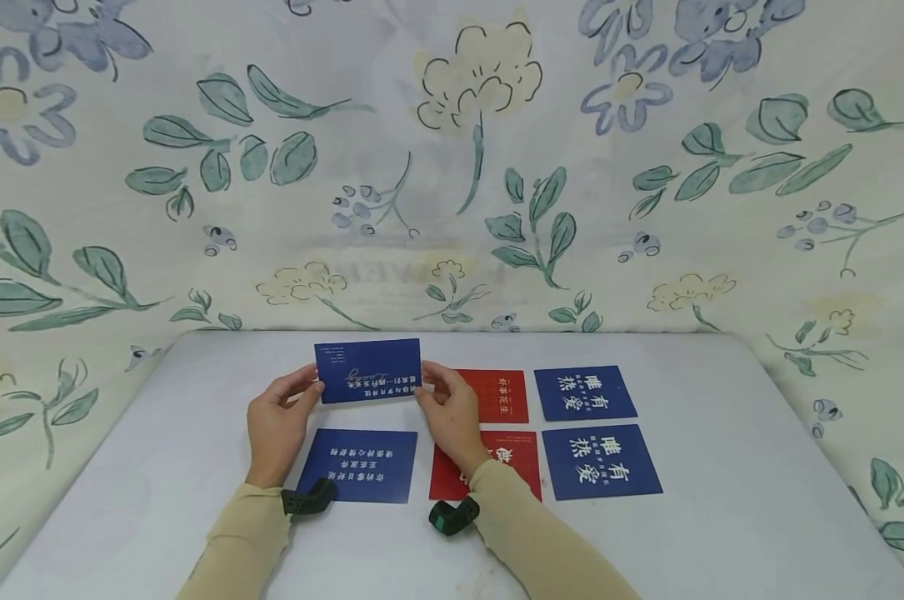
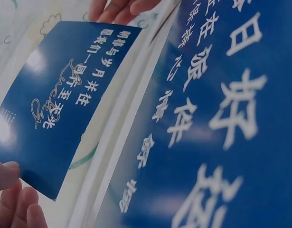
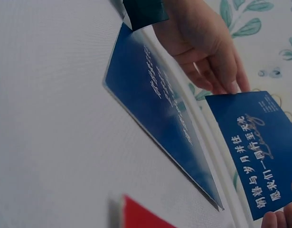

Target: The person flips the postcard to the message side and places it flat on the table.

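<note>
A blue card [image 1: 367, 368] with white lettering and looping gold script is held up above the far part of the table, tilted toward the head camera. My left hand [image 1: 277, 423] pinches its left edge between thumb and fingers. On the opposite side my right hand [image 1: 453, 415] pinches the right edge. Just below the held card, another blue card [image 1: 372, 446] with white writing lies flat, partly behind the left wrist's strap. Under the right forearm are two red cards, an upper one [image 1: 507, 387] and a lower one [image 1: 522, 467], both partly covered.
Two blue cards with large white characters, a farther one [image 1: 624, 396] and a nearer one [image 1: 560, 458], lie to the right of the red ones. All rest on a white table [image 1: 736, 517]. A flower-printed cloth [image 1: 392, 100] hangs behind its far edge.
</note>
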Demonstrator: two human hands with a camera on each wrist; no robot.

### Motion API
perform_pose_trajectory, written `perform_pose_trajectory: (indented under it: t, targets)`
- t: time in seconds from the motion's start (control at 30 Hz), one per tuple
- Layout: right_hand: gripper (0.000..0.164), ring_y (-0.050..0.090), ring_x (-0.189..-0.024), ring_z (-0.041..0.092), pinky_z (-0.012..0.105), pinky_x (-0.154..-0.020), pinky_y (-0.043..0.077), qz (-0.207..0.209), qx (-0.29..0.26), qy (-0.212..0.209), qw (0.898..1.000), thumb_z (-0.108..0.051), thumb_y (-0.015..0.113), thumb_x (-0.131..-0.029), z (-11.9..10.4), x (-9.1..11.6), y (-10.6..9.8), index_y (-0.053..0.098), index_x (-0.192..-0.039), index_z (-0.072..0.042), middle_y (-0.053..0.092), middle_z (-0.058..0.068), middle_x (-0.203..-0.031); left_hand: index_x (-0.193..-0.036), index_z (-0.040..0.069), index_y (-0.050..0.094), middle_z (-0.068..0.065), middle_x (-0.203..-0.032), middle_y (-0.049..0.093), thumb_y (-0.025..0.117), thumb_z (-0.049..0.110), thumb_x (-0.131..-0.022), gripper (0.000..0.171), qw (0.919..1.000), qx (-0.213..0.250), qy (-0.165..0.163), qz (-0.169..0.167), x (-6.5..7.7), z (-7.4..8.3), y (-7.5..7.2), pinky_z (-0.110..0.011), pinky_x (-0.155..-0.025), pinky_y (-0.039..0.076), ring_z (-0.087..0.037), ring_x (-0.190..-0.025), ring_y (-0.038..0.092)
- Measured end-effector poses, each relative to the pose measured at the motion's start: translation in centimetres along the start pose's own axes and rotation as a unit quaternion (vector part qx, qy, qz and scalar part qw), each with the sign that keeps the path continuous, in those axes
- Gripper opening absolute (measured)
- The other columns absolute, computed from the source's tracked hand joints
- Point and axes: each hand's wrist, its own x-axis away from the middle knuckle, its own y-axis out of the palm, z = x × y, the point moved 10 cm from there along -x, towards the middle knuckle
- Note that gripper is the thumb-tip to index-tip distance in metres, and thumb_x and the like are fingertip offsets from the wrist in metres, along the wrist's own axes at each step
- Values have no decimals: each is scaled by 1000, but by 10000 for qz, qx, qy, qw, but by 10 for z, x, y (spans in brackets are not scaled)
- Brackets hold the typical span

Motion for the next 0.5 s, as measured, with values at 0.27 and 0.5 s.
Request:
perform_pose_trajectory:
  t: [0.27,0.5]
  targets:
    - [43,61,-99,25,27,-86,49,-191,-366,-111,9991,-1,61,-86,-14,4,2,53,-128,-3,56,11,-114,-115,13,67,-3,-108,66,65,13,-87,28,9990,297,305,101,-1,3,-2,-11,-74,43,0,-88,57]
    - [44,60,-102,19,25,-86,48,-259,-337,-185,9989,-4,61,-87,-3,2,6,53,-129,-10,54,5,-116,-115,13,67,-5,-106,67,65,17,-87,28,9987,473,166,59,1,0,-2,-10,-72,44,-1,-85,58]
